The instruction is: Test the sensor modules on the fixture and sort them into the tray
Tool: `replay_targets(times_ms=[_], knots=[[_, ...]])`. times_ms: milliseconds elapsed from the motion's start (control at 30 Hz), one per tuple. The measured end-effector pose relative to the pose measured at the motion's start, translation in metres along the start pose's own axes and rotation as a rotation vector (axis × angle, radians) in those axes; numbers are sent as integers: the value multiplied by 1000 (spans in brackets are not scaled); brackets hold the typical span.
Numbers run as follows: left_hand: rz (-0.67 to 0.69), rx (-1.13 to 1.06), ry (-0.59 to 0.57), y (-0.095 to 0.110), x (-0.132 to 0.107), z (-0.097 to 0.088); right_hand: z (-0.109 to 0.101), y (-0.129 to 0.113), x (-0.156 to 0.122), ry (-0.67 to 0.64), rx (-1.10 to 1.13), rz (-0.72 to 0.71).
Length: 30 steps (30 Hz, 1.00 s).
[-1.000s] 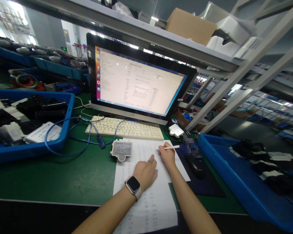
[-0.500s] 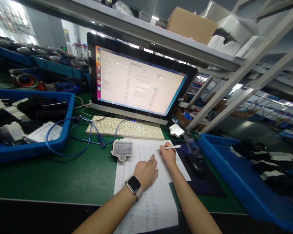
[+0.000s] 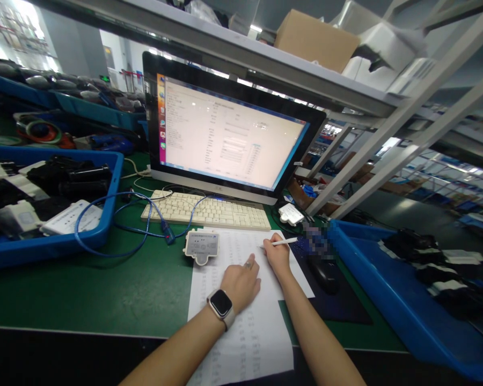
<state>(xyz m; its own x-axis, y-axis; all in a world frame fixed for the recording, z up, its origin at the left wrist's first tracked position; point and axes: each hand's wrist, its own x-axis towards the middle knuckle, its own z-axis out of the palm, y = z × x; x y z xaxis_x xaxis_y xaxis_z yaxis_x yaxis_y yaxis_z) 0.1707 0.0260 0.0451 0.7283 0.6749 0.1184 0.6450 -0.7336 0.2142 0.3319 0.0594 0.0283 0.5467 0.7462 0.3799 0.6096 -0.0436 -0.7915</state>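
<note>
A printed sheet of paper (image 3: 241, 332) lies on the green bench in front of me. My left hand (image 3: 241, 283), with a watch on its wrist, rests on the sheet with its fingers curled, a fingertip pointing at a row. My right hand (image 3: 277, 254) is closed on a white pen (image 3: 282, 242) with its tip on the paper. A small white device (image 3: 202, 245) with a grey label sits at the sheet's upper left corner. Behind it lie a cream keyboard (image 3: 207, 210) and a lit monitor (image 3: 225, 134).
A blue tray (image 3: 56, 241) of black and white devices stands at the left, with a blue cable (image 3: 145, 225) looping out of it. Another blue tray (image 3: 386, 289) is at the right. A black mouse (image 3: 324, 274) sits on a dark pad. A metal shelf (image 3: 265, 59) hangs overhead.
</note>
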Motion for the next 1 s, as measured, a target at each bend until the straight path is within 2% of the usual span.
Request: replay_targets(times_ms=[167, 333, 433, 533, 600, 667, 733, 800, 867, 1000], knots=[[-1, 3, -8, -1, -1, -1, 0, 3, 1, 5, 1, 6], [-15, 7, -28, 2, 1, -5, 0, 7, 5, 19, -22, 83], [-36, -4, -34, 6, -5, -12, -6, 10, 9, -32, -82, 135], [25, -5, 67, 3, -21, -27, -21, 11, 12, -139, -167, 178], [26, 46, 201, -9, -34, -39, -33, 10, 12, -221, -247, 202], [-35, 124, 338, -27, -45, -52, -44, 9, 12, -281, -344, 222], [-113, 194, 426, -48, -52, -60, -52, 5, 12, -302, -440, 242], [-167, 243, 437, -69, -55, -64, -55, 0, 12, -297, -511, 264], [-204, 243, 390, -84, -53, -64, -56, -5, 13, -292, -570, 275], [-270, 106, 316, -92, -50, -59, -56, -5, 12, -310, -683, 212]])
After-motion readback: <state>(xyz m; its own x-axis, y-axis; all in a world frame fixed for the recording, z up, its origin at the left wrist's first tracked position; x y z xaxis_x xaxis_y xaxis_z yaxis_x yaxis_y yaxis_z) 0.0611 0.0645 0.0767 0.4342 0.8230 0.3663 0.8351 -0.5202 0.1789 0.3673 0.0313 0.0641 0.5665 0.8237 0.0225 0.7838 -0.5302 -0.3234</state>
